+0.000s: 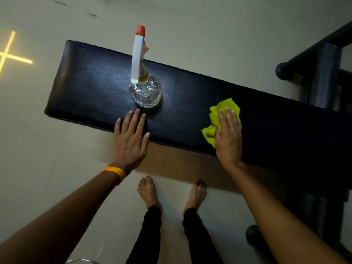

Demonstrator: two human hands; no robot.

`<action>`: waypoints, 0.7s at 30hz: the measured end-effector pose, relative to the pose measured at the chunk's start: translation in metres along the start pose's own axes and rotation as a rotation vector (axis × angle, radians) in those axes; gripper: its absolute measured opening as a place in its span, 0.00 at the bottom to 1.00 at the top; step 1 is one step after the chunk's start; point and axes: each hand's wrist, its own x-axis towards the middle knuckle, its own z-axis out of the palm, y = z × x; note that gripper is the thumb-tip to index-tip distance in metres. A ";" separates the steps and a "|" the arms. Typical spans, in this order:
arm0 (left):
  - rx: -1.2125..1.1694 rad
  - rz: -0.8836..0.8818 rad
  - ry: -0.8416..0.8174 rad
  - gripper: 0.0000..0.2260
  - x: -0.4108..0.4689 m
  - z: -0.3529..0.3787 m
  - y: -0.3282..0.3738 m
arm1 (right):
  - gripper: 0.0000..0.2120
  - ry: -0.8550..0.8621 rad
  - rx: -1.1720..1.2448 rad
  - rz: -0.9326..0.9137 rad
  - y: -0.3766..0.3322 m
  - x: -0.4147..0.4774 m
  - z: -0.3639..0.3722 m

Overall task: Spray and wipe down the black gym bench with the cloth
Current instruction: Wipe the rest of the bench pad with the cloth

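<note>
The black gym bench (91, 82) runs from upper left to lower right across the view. A clear spray bottle (145, 90) with a white trigger head and red nozzle stands upright on its middle. My left hand (131, 140) lies flat on the bench's near edge just below the bottle, fingers spread, holding nothing. My right hand (228, 134) presses down on a crumpled yellow-green cloth (224, 109) on the bench to the right of the bottle. An orange band is on my left wrist.
Pale tiled floor (38, 149) surrounds the bench. A dark metal gym frame (322, 73) rises at the right behind the bench, with a black rounded foot (253, 235) at lower right. My bare feet (148, 191) stand close to the bench's near side. A yellow cross of light (7, 54) marks the floor at left.
</note>
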 end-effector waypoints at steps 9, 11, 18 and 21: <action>-0.071 -0.153 0.002 0.29 0.003 0.001 0.029 | 0.19 0.008 0.039 -0.505 -0.037 -0.001 0.029; -0.112 -0.162 0.013 0.30 0.003 -0.004 0.027 | 0.20 0.046 0.077 -0.231 -0.012 0.007 0.021; -0.396 -0.289 0.222 0.32 0.027 -0.045 0.034 | 0.18 -0.020 0.053 -0.256 -0.054 0.008 -0.009; -0.470 -0.339 0.305 0.33 0.048 -0.071 0.040 | 0.19 -0.054 0.162 -0.180 -0.069 0.024 -0.032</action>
